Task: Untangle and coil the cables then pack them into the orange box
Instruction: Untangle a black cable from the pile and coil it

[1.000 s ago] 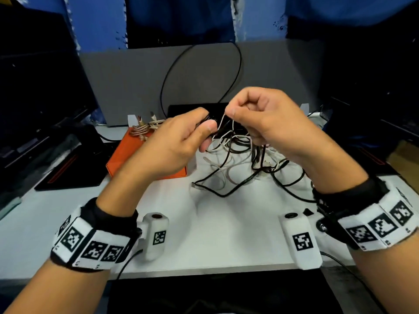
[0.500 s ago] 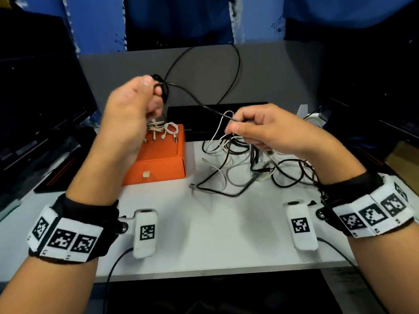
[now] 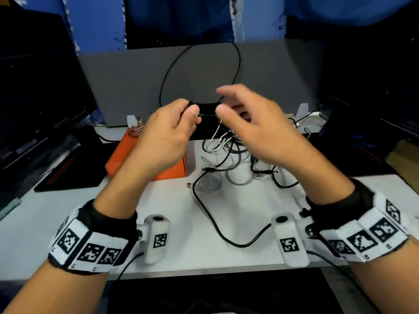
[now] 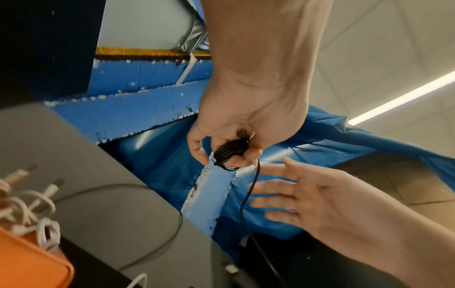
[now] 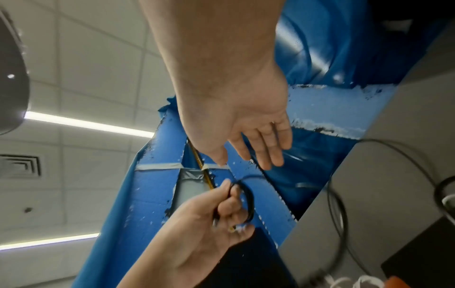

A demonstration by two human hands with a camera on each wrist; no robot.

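Black thin cable (image 4: pixel 230 154) is wound into a small tight coil of several turns, pinched between thumb and curled fingers (image 4: pixel 197 150) of the left hand (image 3: pixel 167 132), held up above the white tabletop (image 3: pixel 204 234) in front of the grey back panel (image 3: pixel 127 82). A free length of that cable hangs from the coil, loops high against the panel and runs down toward the loose tangle of black and white cables (image 3: pixel 233 159) lying on the tabletop to the right of the flat orange box (image 3: pixel 167 171). The right hand (image 3: pixel 256 130) hovers just beside the left with its fingers (image 5: pixel 268 150) spread and fairly straight, holding nothing; it is blurred in the head view. The head view shows the layout: the box under and behind the left hand, with a braided coiled cable (image 3: pixel 136 130) at its far corner, and the tangle well apart from the tabletop's near edge. The left wrist view alone shows the coil's turns clearly, a plug end (image 4: pixel 242 134) sticking up by the palm, and bundled white cables (image 4: pixel 32 212) on the orange box. The right wrist view shows the coil as a round loop standing past the left fingertips, with the right palm open above it.
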